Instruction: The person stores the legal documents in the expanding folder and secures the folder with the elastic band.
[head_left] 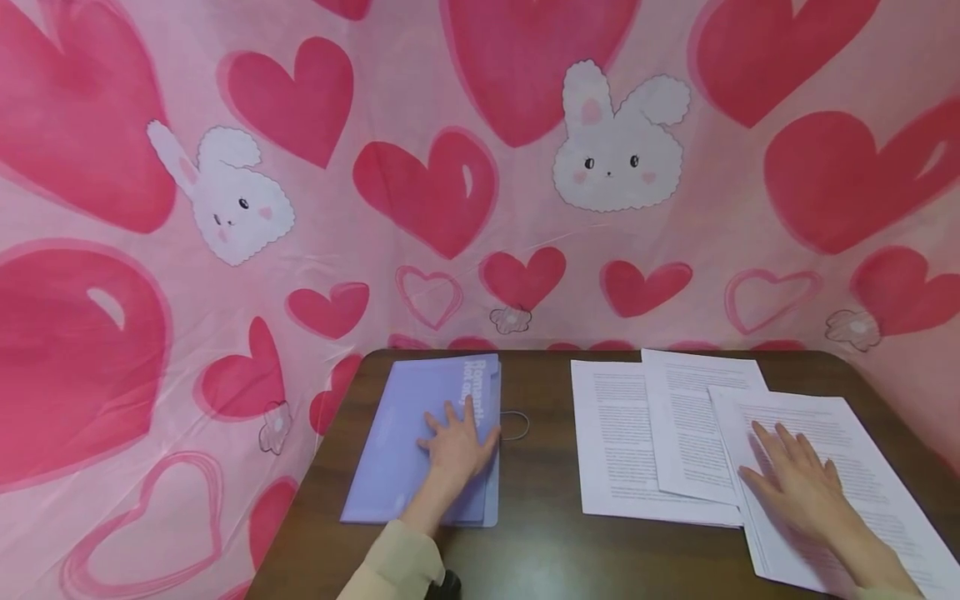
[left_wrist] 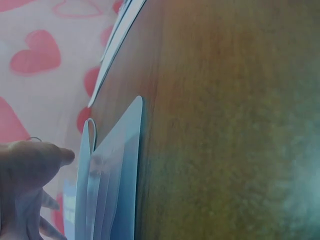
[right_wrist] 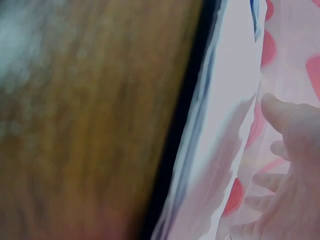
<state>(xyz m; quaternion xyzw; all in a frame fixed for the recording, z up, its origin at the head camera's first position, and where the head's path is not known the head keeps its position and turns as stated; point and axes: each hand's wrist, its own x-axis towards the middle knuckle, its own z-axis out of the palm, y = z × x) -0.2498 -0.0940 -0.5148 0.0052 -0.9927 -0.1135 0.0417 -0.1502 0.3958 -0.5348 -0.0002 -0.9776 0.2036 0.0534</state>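
Note:
A lavender plastic document folder (head_left: 408,433) with white lettering lies at the left of the table, a thin elastic loop (head_left: 516,425) sticking out from its right side. Over it my left hand (head_left: 455,446) is spread, fingers straight; whether the palm touches the cover, I cannot tell. In the left wrist view the layered pockets (left_wrist: 107,190) of the folder show edge-on. My right hand (head_left: 806,483) hovers over or rests on the rightmost stack of printed paper (head_left: 870,450), its fingers extended and gripping nothing. The right wrist view shows the hand's shadow on the sheets (right_wrist: 220,100).
Two more piles of printed sheets, a left one (head_left: 611,433) and a middle one (head_left: 686,417), overlap beside the right stack. All lie on a dark brown wooden table (head_left: 536,475). Behind hangs a pink cloth (head_left: 525,217) with hearts and rabbits.

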